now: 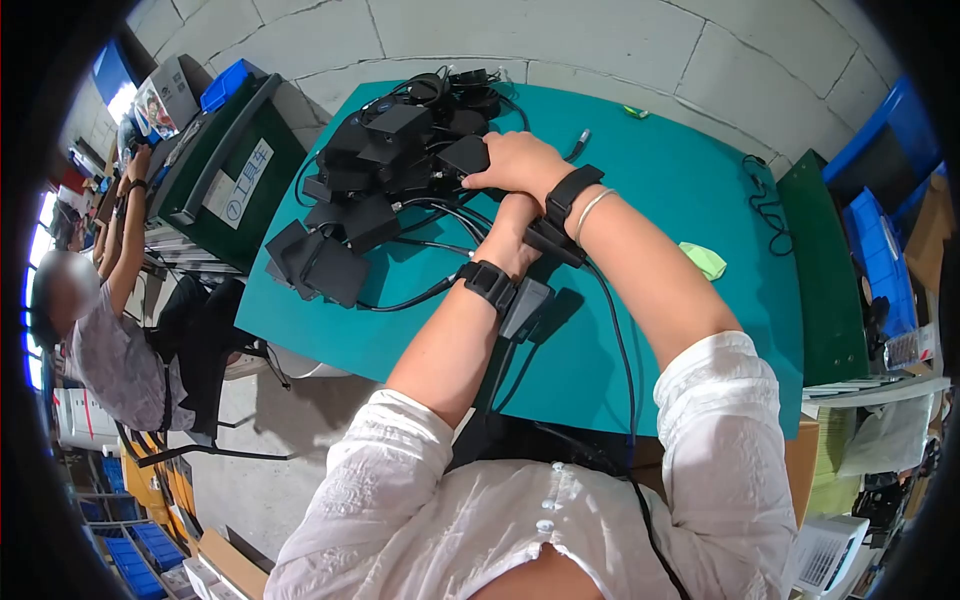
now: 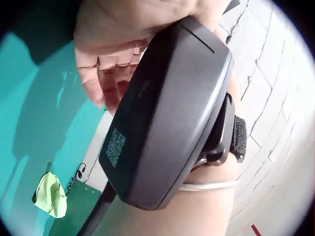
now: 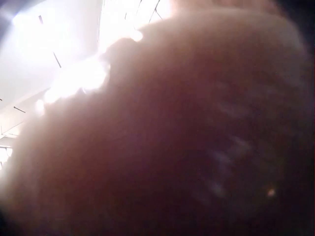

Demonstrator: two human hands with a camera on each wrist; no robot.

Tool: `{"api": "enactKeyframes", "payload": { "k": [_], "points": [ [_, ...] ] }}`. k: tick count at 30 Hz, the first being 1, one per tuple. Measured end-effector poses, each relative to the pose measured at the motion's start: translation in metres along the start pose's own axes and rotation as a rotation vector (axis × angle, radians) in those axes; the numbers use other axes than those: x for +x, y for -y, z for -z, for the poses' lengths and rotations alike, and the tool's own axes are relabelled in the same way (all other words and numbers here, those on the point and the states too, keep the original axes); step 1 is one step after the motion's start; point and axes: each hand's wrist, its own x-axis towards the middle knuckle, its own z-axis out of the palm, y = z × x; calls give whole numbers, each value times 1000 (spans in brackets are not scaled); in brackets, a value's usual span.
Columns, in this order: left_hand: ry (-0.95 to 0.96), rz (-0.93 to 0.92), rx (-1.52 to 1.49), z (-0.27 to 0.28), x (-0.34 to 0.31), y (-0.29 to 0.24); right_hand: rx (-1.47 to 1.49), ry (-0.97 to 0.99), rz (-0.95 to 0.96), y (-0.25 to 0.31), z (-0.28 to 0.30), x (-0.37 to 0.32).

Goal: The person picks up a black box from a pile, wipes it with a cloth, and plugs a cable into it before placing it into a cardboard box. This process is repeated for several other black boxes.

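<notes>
In the head view a heap of black boxes with cables [image 1: 385,150] lies on the teal table [image 1: 700,340]. My right hand [image 1: 520,162] reaches over its right side, fingers and thumb gripping a black box [image 1: 462,156]. The left hand [image 1: 515,235] crosses beneath the right wrist. Loosely bent left fingers [image 2: 91,81] show in the left wrist view, holding nothing visible, partly hidden by the black camera housing [image 2: 162,118] on the right wrist. A blurred, dark close surface fills most of the right wrist view; no hand can be made out there.
A light green cloth [image 1: 703,260] and a thin black cable [image 1: 768,205] lie on the table's right part. A dark green tool cart [image 1: 220,160] stands at the left, near another seated person [image 1: 120,350]. Blue bins [image 1: 880,265] are at the right; a block wall [image 1: 600,50] is behind.
</notes>
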Motion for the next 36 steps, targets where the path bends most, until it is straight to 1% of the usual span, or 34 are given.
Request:
{"api": "enactKeyframes", "payload": {
  "k": [2, 3, 4, 5, 7, 9, 10, 11, 13, 14, 15, 17, 18, 19, 20, 21, 23, 24, 25, 26, 27, 29, 30, 32, 36],
  "points": [
    [-55, 17, 101, 0, -2, -3, 32, -8, 5, -1, 3, 2],
    [-51, 17, 109, -3, -3, -3, 57, -13, 3, 0, 7, 0],
    [-123, 17, 97, -6, -4, -2, 59, -20, -2, -4, 13, -5],
    [-194, 18, 82, -9, -5, -1, 84, -128, 40, -12, 21, -12],
    [173, -8, 6, 10, 7, 3, 132, -309, 104, -28, 42, -39],
    [203, -8, 7, 10, 7, 3, 111, -492, 185, -48, 50, -75],
    [194, -6, -65, 3, 4, 5, 110, -486, 166, -54, 54, -96],
    [246, 76, -180, 10, 13, 8, 139, -482, 182, -59, 57, -118],
    [412, 121, -132, -21, -20, 5, 163, -471, 187, -61, 54, -151],
    [630, 217, -230, -8, -12, 9, 219, -428, 148, -62, 48, -165],
    [629, 226, -238, -13, -18, 15, 276, -387, 111, -64, 43, -176],
    [429, 251, -100, -26, -30, 21, 265, -399, 122, -72, 32, -192],
    [521, 296, -152, -17, -22, 25, 362, -389, 137, -78, 31, -198],
    [525, 284, -148, -18, -20, 25, 460, -379, 161, -86, 30, -200],
    [486, 315, -162, -18, -22, 26, 210, -513, 182, -100, 26, -202],
    [447, 344, -175, -18, -23, 25, 212, -517, 199, -106, 32, -207],
    [423, 318, -140, -18, -23, 23, 13, -464, -133, -109, 48, -225],
    [430, 350, -135, -16, -21, 22, 15, -466, -124, -107, 54, -231],
    [436, 384, -128, -16, -20, 22, -44, -315, -287, -104, 58, -237],
    [394, 375, -100, -16, -19, 23, -103, -159, -451, -105, 60, -240],
    [390, 377, -100, -18, -19, 23, -99, -156, -451, -113, 56, -242],
    [373, 381, -42, -19, -20, 24, -217, -107, -413, -131, 39, -246],
    [367, 386, -47, -20, -20, 25, -214, -99, -415, -136, 35, -246],
    [396, 385, 19, -20, -20, 25, -177, -167, -360, -145, 29, -245],
    [452, 396, 59, -19, -21, 25, -195, -208, -336, -145, 24, -240]
  ]
}}
